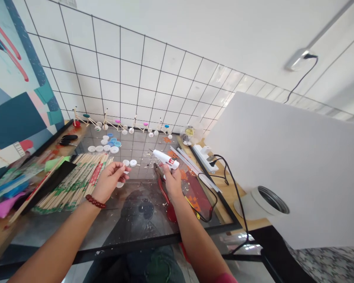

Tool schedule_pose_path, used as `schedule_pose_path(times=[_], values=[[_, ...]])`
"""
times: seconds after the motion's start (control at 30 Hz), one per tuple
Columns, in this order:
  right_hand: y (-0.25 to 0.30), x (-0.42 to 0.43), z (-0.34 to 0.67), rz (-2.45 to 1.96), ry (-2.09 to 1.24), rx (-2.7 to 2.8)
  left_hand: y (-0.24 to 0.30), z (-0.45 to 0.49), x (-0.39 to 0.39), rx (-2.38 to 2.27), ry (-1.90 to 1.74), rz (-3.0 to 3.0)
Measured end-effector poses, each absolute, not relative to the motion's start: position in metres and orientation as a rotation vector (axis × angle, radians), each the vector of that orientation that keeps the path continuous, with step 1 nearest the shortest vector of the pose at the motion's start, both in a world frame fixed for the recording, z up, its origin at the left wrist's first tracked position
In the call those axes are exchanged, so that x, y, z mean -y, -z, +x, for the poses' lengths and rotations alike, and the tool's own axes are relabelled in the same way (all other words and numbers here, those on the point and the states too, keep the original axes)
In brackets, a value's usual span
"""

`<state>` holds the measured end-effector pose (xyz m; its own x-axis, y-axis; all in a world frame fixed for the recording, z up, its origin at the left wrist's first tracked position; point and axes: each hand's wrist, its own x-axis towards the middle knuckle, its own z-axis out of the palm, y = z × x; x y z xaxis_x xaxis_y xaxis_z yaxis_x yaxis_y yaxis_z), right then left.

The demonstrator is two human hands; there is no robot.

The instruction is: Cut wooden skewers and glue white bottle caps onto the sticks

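In my right hand (173, 182) is a white hot glue gun (163, 156), its nozzle pointing left and away from me over the glass tabletop (120, 232). The thumb and fingers of my left hand (112, 179) are pinched together; what lies between them is too small to make out. Loose white bottle caps (133, 162) sit just beyond those fingertips, and another white cap (120, 184) shows beneath the hand. Red-handled pliers (162, 182) lie beside my right hand, partly covered by it.
White and blue caps (114, 149) cluster farther back. Small stick-and-cap models (135, 125) line the back edge. Bundled wooden sticks (76, 181) lie left, clear glue sticks (197, 169) right. A power strip (205, 158) and black cable (233, 184) run along the right edge.
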<state>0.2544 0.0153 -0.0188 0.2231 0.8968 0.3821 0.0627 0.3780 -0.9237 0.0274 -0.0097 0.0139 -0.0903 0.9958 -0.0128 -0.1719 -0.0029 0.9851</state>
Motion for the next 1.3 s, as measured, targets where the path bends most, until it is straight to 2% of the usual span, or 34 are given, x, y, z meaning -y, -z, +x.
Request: schedule_pose_path(times=[0.37, 0.8, 1.13, 1.3], values=[[0.021, -0.013, 0.247, -1.007, -0.802, 1.24, -0.008, 0.018, -0.002, -1.215, -1.574, 0.945], [0.013, -0.005, 0.241, -0.975, -0.838, 1.308, 0.011, -0.001, -0.013, -1.46, -1.476, 1.19], [0.013, -0.005, 0.242, -1.014, -0.809, 1.352, 0.003, 0.003, -0.027, -1.791, -1.207, 1.648], [0.017, -0.008, 0.241, -0.996, -0.834, 1.339, -0.001, 0.009, -0.028, -1.966, -0.815, 2.057]])
